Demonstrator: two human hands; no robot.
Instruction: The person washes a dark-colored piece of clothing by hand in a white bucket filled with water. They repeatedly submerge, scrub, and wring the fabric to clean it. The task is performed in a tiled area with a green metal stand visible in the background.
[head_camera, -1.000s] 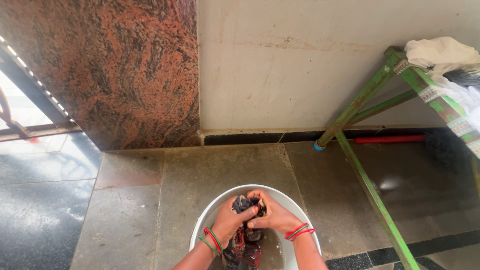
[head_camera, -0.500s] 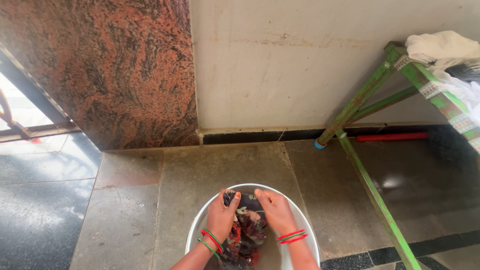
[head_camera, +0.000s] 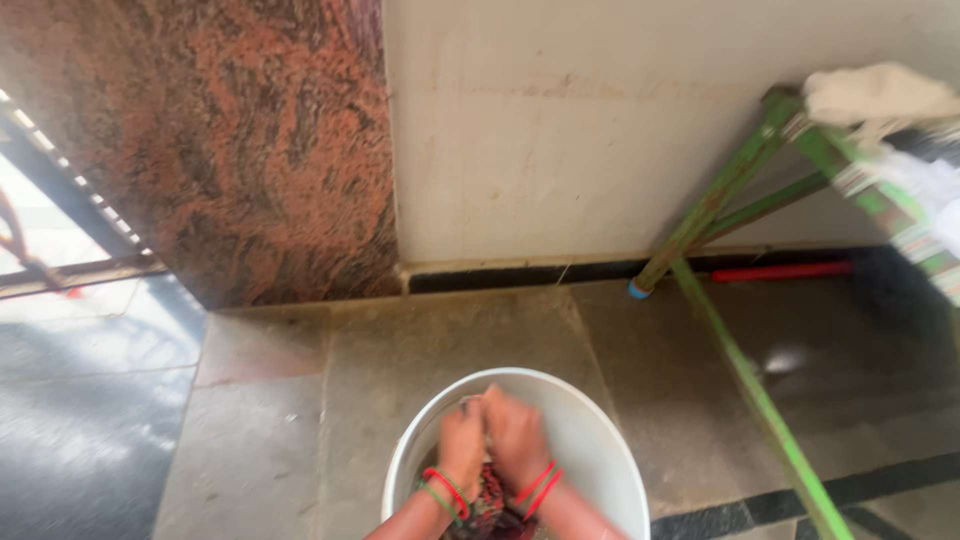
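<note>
We press our left hand (head_camera: 461, 440) and right hand (head_camera: 517, 437) together, both clenched on the dark wet cloth (head_camera: 489, 505) beneath them, inside the white basin (head_camera: 600, 450); it sits on stone floor (head_camera: 300, 420) near a green frame (head_camera: 760, 400) and marble wall (head_camera: 220, 150).

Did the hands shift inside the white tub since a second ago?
Yes. Both hands have gone from mid-tub toward the far rim of the white tub, pressing the dark cloth.

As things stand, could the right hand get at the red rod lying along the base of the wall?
Probably not without shifting. The right hand is down in the white round tub, pressed on dark patterned cloth. The red rod lies behind the green frame leg.
</note>
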